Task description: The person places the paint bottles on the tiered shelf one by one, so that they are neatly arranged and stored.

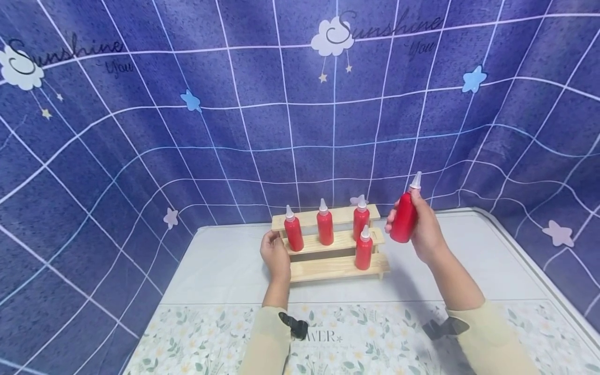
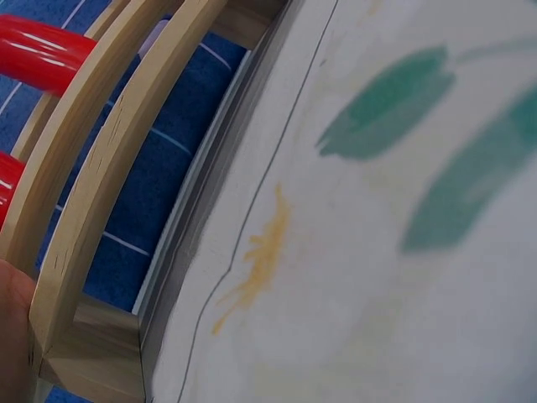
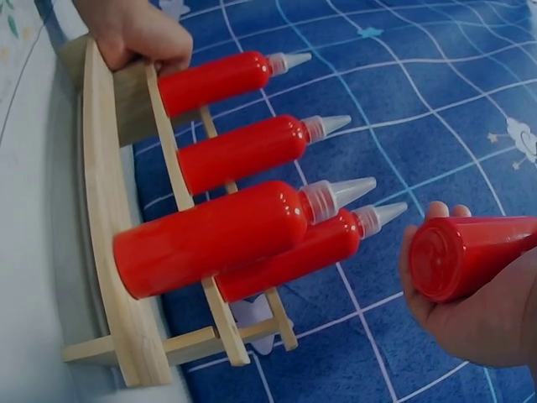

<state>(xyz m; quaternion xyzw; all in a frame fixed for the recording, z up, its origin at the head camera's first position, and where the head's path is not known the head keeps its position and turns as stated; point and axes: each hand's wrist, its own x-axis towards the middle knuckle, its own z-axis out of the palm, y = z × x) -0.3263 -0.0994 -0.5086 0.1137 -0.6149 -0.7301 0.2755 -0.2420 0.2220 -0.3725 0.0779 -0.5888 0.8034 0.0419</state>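
Observation:
My right hand (image 1: 427, 229) grips a red squeeze bottle (image 1: 404, 217) with a clear pointed nozzle, raised to the right of a tiered wooden rack (image 1: 328, 268). In the right wrist view the round base of that bottle (image 3: 436, 260) faces the camera. The left hand (image 1: 275, 256) holds the rack's left end, its fingers curled over the side; only a bit of it shows in the left wrist view. Three similar bottles (image 1: 325, 227) stand in a row on the middle step. Another bottle (image 1: 363, 253) stands at the right of the front step.
The rack stands on a white table (image 1: 225, 260) with a flower-printed cover (image 1: 201, 338) along its near side. Behind and at both sides hangs a blue gridded curtain (image 1: 300, 125), close to the rack's back.

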